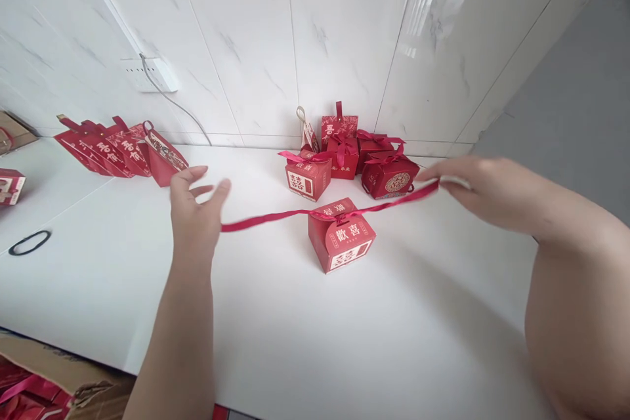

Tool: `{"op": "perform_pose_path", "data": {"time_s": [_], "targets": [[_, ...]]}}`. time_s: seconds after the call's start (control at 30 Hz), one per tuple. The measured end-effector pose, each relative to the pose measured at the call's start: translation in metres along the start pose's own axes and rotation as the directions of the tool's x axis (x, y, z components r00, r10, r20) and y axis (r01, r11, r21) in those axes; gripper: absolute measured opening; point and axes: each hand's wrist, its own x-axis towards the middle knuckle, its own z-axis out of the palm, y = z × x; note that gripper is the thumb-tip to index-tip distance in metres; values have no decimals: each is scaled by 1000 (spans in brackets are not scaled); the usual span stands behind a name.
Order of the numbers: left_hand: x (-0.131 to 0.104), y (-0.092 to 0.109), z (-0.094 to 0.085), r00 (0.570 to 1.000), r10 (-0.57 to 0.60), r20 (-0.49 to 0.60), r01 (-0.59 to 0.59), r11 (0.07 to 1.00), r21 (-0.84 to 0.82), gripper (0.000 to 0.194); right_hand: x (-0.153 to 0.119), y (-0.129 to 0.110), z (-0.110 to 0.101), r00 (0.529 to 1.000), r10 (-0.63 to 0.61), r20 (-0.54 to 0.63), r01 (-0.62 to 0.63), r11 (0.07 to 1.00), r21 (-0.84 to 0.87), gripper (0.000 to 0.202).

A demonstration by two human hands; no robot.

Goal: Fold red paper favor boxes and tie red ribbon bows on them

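Observation:
A red gift box (348, 236) with pale lettering stands on the white table. A red ribbon (270, 218) crosses its top through the closure, its two ends stretched out to either side. My left hand (197, 207) is at the left end, thumb and index finger apart on the far side; its lower fingers are curled round that end. My right hand (472, 187) pinches the right end, slightly above the table. Both hands are clear of the box itself.
Several tied red boxes (394, 176) stand behind, near the tiled wall. More red packages (113, 151) lean in a row at the left. A black loop (29, 243) lies at far left. A cardboard box (98, 394) holds red items at bottom left. A socket (155, 75) is on the wall.

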Motion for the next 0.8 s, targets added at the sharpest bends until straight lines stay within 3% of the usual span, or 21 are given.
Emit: {"op": "perform_pose_path", "data": {"time_s": [0.03, 0.07, 0.13, 0.23, 0.33, 0.4, 0.47, 0.53, 0.57, 0.67, 0.8], "targets": [[-3, -1, 3, 991, 130, -43, -119, 972, 200, 40, -1, 2, 0, 992, 22, 120, -16, 999, -48, 35], [-8, -1, 9, 970, 242, -14, -222, 912, 345, 44, -2, 1, 0, 984, 39, 174, -28, 997, -68, 35], [-23, -2, 25, 928, 326, 183, -373, 831, 413, 37, 1, -10, 6, 985, 6, 171, -9, 1000, 19, 33], [-46, -6, 52, 818, 166, 551, -356, 898, 258, 36, 16, -35, 29, 978, -167, 124, 121, 941, 317, 27], [-56, -15, 65, 651, 55, 757, -204, 973, 104, 42, 30, -48, 58, 899, -409, 153, 262, 785, 561, 22], [-56, -20, 66, 600, 42, 799, -124, 991, 41, 35, 34, -49, 70, 881, -452, 140, 275, 730, 626, 21], [-54, -22, 64, 619, -12, 785, -36, 998, 43, 33, 34, -48, 73, 895, -422, 144, 231, 715, 660, 21], [-53, -23, 62, 641, -153, 752, 96, 988, 119, 35, 32, -47, 72, 921, -326, 213, 102, 730, 676, 27], [-53, -23, 62, 632, -241, 737, 173, 970, 169, 36, 30, -48, 72, 927, -262, 268, 15, 740, 672, 32], [-53, -24, 62, 541, -426, 725, 327, 901, 285, 48, 29, -50, 76, 899, -140, 416, -176, 753, 634, 42], [-53, -16, 56, 460, -454, 763, 282, 890, 360, 59, 31, -50, 84, 872, -218, 438, -142, 745, 652, 43]]}}
